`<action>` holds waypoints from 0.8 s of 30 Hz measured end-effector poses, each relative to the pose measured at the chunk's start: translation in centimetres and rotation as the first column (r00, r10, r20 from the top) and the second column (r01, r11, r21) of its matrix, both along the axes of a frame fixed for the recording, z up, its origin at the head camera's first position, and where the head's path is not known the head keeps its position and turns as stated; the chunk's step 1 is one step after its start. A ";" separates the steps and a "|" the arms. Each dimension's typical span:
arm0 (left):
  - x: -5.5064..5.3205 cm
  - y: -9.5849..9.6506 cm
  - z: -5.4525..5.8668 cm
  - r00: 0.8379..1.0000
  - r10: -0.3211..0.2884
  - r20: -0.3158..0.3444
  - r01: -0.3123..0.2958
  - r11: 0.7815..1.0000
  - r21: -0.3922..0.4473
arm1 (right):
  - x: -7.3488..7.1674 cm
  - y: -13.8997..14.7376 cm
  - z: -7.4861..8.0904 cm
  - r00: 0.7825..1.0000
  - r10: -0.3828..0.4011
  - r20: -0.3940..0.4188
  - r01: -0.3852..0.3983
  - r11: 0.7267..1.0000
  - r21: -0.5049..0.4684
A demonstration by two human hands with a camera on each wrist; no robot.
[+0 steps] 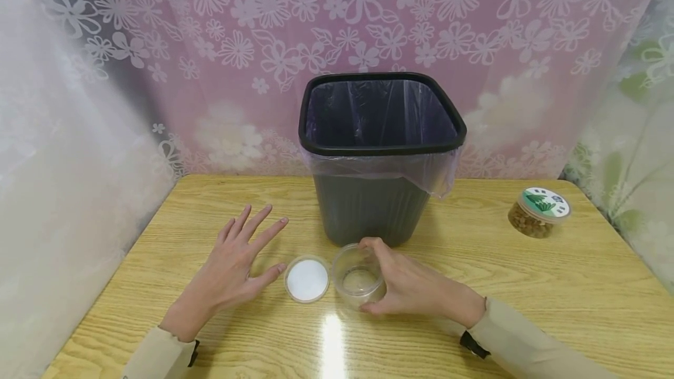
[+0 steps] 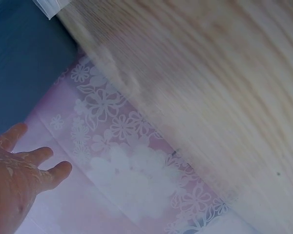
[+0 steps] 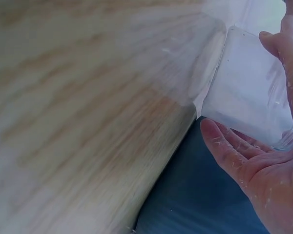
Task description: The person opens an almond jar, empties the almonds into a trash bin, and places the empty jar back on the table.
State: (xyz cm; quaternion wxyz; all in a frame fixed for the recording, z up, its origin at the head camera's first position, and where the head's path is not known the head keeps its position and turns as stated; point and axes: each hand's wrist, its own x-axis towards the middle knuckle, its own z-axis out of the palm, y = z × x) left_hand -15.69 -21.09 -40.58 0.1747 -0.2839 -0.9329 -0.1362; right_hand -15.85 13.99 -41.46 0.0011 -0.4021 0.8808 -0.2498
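My right hand [image 1: 405, 282] grips a clear plastic jar [image 1: 343, 259] from its right side, with the thumb at the near side and the fingers around the far side. The jar has no lid on it and stands on the table close in front of the bin. In the right wrist view the jar [image 3: 244, 80] sits between thumb and fingers. Left of it lies a round white lid [image 1: 308, 280] with a clear rim. My left hand [image 1: 226, 274] is spread with straight fingers over the table, its thumb tip right at the lid's edge.
A dark bin [image 1: 371, 203] with a black rim and a purplish bag liner stands behind the jar. At the right back of the wooden table [image 1: 463, 238] is a lidded tub [image 1: 534, 218] of brownish pieces. A pink flowered curtain [image 1: 253, 75] hangs behind.
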 end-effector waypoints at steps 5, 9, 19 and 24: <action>0.0 -0.1 -0.1 1.000 0.003 0.002 -0.003 1.000 0.001 | -0.2 -0.3 0.0 1.000 0.003 0.010 -0.003 1.000 -0.003; 0.0 -0.2 -0.1 1.000 0.008 0.004 -0.008 1.000 0.004 | -0.2 -0.6 0.0 1.000 -0.001 0.025 0.001 1.000 -0.003; 0.1 -0.2 -0.2 1.000 -0.001 -0.002 0.001 1.000 0.009 | -0.4 -0.8 -0.1 0.998 -0.002 0.059 0.002 1.000 0.008; 0.0 -0.2 -0.3 1.000 -0.003 -0.008 0.003 1.000 0.010 | -0.4 -0.9 0.0 0.998 0.021 0.060 -0.020 1.000 -0.011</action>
